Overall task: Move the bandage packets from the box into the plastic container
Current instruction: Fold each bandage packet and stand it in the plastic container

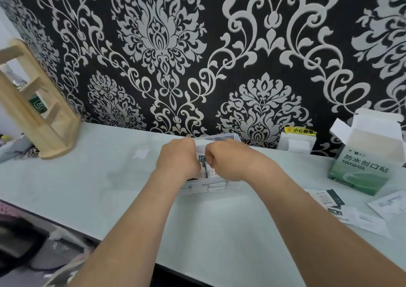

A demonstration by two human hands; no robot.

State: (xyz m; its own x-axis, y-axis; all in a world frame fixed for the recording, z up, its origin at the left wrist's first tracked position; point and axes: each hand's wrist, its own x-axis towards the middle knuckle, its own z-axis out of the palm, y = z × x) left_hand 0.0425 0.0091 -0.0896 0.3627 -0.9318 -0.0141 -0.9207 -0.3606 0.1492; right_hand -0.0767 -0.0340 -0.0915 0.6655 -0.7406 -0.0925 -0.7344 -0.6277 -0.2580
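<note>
Clear plastic container (222,136) sits at frame ctr on the pale table (219,231), close to the wall. Both hands are over it: left hand (178,161) & right hand (230,161), fingers curled, pinch a stack of bandage packets (204,168) between them, w/in the container's rim. Other packets (214,186) show through its front wall. Green box (362,166), flaps open, stands far right; loose packets (334,201) lie lower right, just below it.

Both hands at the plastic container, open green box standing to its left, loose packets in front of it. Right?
No: the head view shows the green box right of the plastic container, not left. The left hand and right hand are at it; loose packets lie before the box.
</note>
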